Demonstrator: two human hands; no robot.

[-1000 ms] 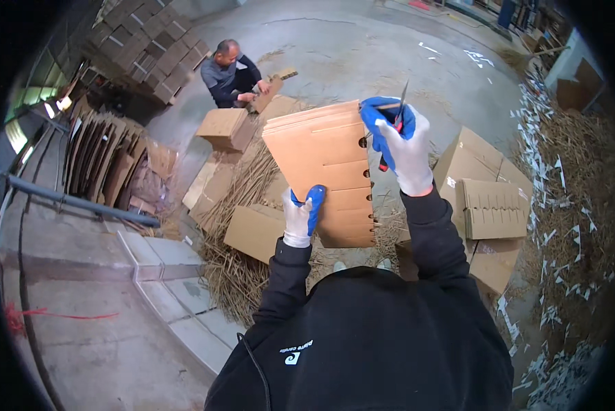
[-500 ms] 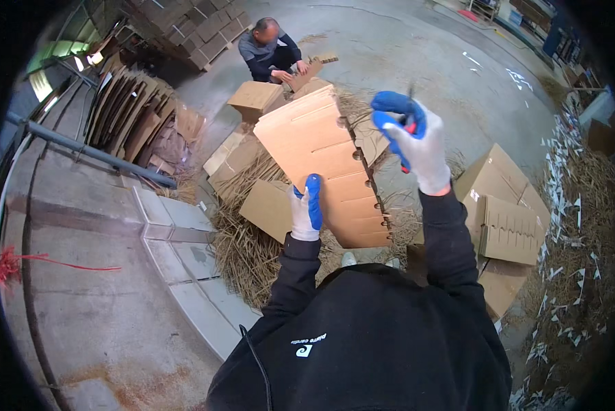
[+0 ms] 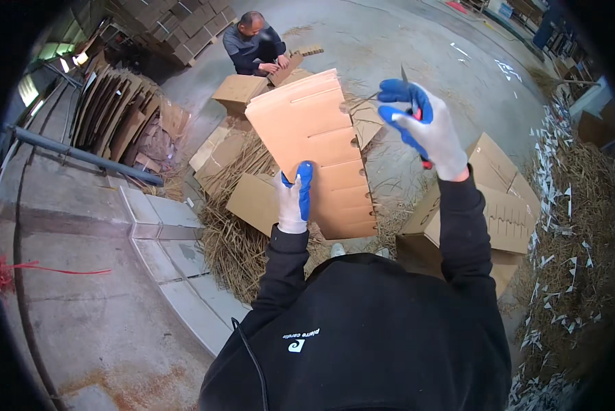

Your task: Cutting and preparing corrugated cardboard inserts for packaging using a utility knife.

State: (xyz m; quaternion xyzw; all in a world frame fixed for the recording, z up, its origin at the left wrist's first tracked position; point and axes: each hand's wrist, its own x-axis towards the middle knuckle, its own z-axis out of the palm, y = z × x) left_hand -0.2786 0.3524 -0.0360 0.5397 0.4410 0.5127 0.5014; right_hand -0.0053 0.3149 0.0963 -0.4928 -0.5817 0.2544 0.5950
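Observation:
My left hand [image 3: 295,198], in a white glove with blue-coated fingers, grips a stack of slotted brown cardboard sheets [image 3: 321,151] by its left side, thumb on top. The stack is tilted in front of me, with slits across it and small notches along its right edge. To the right of the stack, apart from it, my right hand [image 3: 436,131] is raised in a matching glove. It is closed around a red-handled knife [image 3: 417,115] whose pointed dark blade sticks up past the fingers. A thin dark strip shows by its fingertips; its kind is unclear.
Narrow cardboard scraps [image 3: 228,257] are heaped around my feet. Cardboard boxes [image 3: 509,175] stand at right, beside a long scrap pile [image 3: 574,288]. Ahead, a crouching person [image 3: 252,44] handles cardboard. At left are a metal pipe [image 3: 88,154] and leaning sheets [image 3: 119,113].
My right hand has moved slightly right and down, away from the stack, and the knife blade shows more. The dark bits along the stack's notched edge are mostly gone. The whole view has shifted.

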